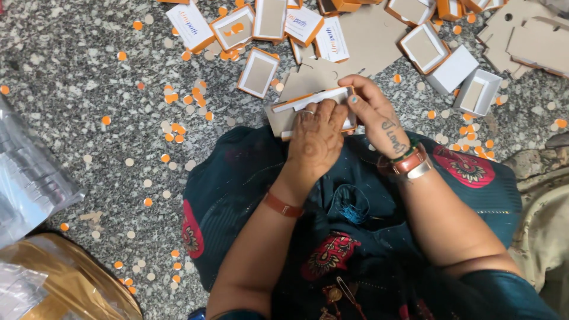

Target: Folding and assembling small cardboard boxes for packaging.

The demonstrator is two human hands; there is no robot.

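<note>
Where speckled floor [89,71] shows, both hands [317,139] on cardboard box [311,101].

I sit on a speckled grey stone floor [89,71]. Small orange and pale paper discs [172,98] lie scattered all over it. Ahead of me lie shallow white-and-orange box trays [258,72], printed lids [190,26] and flat brown card blanks [373,35], some overlapping. 2 white boxes [468,80] rest at the right. A silvery plastic bag [29,172] and a gold bag [71,278] lie at my left.
</note>
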